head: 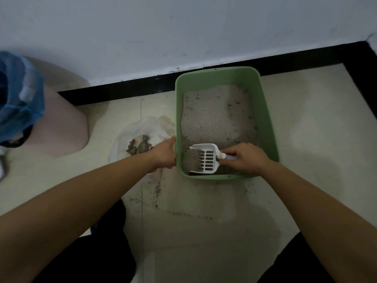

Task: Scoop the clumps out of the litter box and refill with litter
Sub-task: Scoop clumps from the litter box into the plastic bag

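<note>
The right hand point(244, 158) clamps the handle of the white litter scoop point(206, 158), which lies at the near end of the green litter box point(269, 123) on the floor point(316, 139), while the left hand point(164, 154) touches the box's left wall, its grip unclear.

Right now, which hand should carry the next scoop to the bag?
The right hand: it grips the white scoop, which sits in the litter. The left hand only touches the side of the green box.
</note>
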